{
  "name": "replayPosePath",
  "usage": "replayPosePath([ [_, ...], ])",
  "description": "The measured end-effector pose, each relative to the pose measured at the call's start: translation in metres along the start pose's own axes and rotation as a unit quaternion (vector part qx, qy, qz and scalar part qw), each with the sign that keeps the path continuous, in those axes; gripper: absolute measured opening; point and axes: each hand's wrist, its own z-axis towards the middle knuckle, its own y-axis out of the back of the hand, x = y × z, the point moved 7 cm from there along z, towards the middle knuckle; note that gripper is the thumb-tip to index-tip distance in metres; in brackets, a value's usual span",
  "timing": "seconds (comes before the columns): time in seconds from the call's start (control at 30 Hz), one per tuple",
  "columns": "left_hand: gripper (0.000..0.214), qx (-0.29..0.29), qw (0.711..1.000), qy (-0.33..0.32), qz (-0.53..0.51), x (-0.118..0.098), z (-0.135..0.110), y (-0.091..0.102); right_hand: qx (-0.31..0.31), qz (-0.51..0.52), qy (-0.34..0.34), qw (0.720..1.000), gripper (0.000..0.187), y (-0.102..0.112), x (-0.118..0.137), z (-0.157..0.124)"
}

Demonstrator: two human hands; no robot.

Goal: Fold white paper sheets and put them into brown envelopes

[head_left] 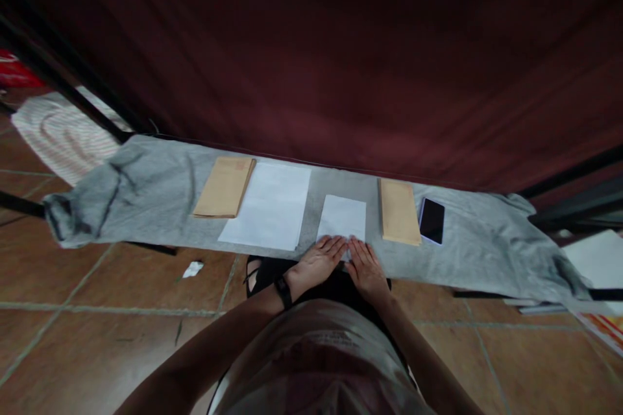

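A small white sheet of paper [342, 215], perhaps folded, lies on the grey cloth [160, 194] in front of me. My left hand [325, 256] rests flat on its near left edge, fingers stretched out. Beside it my right hand [364, 264] presses flat on the near right edge, and the two hands' fingertips almost meet. Larger white sheets [272, 204] lie to the left, partly under a stack of brown envelopes [224, 187]. On the right are more brown envelopes [399, 211].
A phone [432, 220] with a dark screen lies right of the right-hand envelopes. Behind the narrow covered surface hangs a dark red curtain [311, 91]. Black metal bars [73, 78] stand at the left. A white scrap [193, 269] is on the tiled floor.
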Motion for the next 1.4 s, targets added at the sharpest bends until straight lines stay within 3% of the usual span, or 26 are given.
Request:
replayPosePath([
  [0.13,0.071,0.015,1.000,0.001,0.004,0.003,-0.001,-0.002,0.012,-0.018,-0.005,1.000,0.062,0.006,-0.014,-0.009],
  [0.33,0.094,0.010,1.000,0.001,-0.006,0.012,-0.007,-0.008,0.013,-0.036,-0.017,0.999,0.064,0.014,-0.028,-0.018],
  [0.53,0.069,-0.006,0.999,0.036,-0.023,0.019,-0.009,-0.006,-0.003,-0.021,-0.012,1.000,0.064,0.015,-0.022,-0.018],
  [0.77,0.064,-0.004,0.999,0.025,0.030,0.013,-0.011,0.000,-0.018,0.035,0.032,0.999,0.055,0.011,-0.002,-0.011],
  [0.9,0.054,-0.001,0.998,0.042,0.040,0.022,-0.015,0.006,-0.016,0.064,0.036,0.997,0.051,0.013,-0.007,-0.008],
  [1.1,0.061,-0.014,0.997,0.078,0.010,0.044,-0.024,0.010,-0.026,0.095,0.011,0.995,0.047,0.019,-0.020,-0.006],
  [1.4,0.051,-0.019,0.997,0.080,-0.009,0.050,-0.034,0.012,-0.022,0.144,0.021,0.989,0.044,0.026,-0.027,-0.004],
])
